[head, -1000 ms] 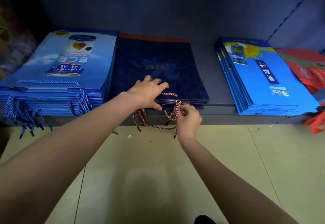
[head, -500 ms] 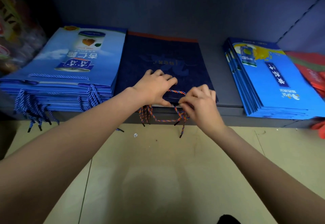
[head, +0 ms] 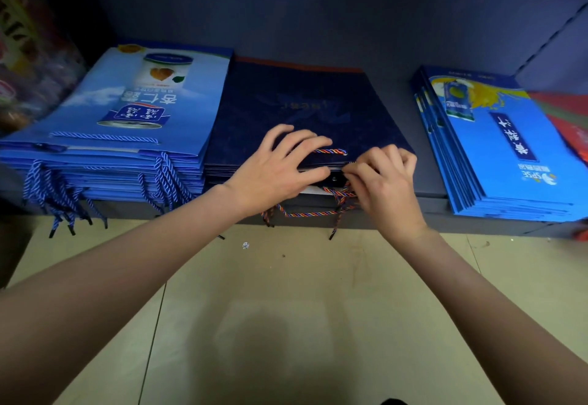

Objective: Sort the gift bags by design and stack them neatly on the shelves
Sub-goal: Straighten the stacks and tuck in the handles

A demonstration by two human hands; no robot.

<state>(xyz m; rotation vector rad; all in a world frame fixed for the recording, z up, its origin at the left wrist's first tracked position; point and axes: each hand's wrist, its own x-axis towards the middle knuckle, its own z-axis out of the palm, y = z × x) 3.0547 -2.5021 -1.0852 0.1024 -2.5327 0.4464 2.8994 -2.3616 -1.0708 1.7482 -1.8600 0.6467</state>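
A stack of dark navy gift bags lies flat in the middle of the low shelf. My left hand holds the front edge of the top navy bag, fingers on top and thumb beneath it. My right hand pinches the multicoloured rope handle at that same edge; part of the cord hangs over the shelf front. To the left sits a stack of light blue bags with a can picture. To the right lies a stack of bright blue bags with a yellow splash.
Red bags lie at the far right of the shelf. Blue rope handles dangle off the left stack over the shelf front. Colourful packaged goods stand at the far left. Beige floor tiles stretch below the shelf.
My right hand rose from below the shelf edge to the bag's front edge with the rope handle, close beside my left hand. My view moved nearer the shelf.
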